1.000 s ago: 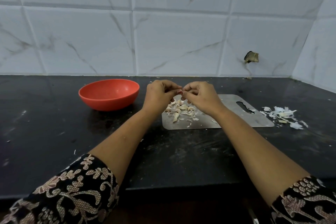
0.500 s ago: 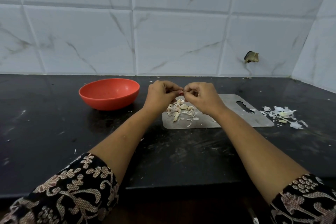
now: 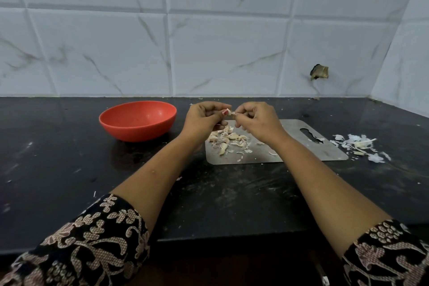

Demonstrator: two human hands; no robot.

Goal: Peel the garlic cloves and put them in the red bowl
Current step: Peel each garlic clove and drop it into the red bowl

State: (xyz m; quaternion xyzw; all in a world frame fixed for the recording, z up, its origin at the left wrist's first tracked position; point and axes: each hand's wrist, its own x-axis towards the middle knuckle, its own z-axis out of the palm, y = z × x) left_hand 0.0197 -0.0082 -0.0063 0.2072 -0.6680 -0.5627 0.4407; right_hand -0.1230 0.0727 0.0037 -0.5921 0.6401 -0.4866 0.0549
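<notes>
1. The garlic clove (image 3: 229,112) in work is a small, pale off-white piece. It is held in the air between both hands, above the far left part of the board. Fingertips hide most of it, so I cannot tell how much skin is on it.
2. The left hand (image 3: 204,119) pinches the clove with curled fingers and thumb, and a red-painted nail shows right beside it. The right hand (image 3: 258,122), fingers also curled, nips the clove's other end.
3. Below the hands, a loose pile of garlic cloves (image 3: 226,138) lies on the left part of a steel cutting board (image 3: 325,153). They are cream to pinkish and curved, mixed with papery flakes.
4. The red bowl (image 3: 138,132) stands upright on the black countertop (image 3: 69,158), left of the board and apart from it.
5. A heap of white peels (image 3: 358,145) lies on the counter just past the board's right edge.
6. Behind is a marbled white tile wall (image 3: 220,53) with a broken hole (image 3: 320,72).
</notes>
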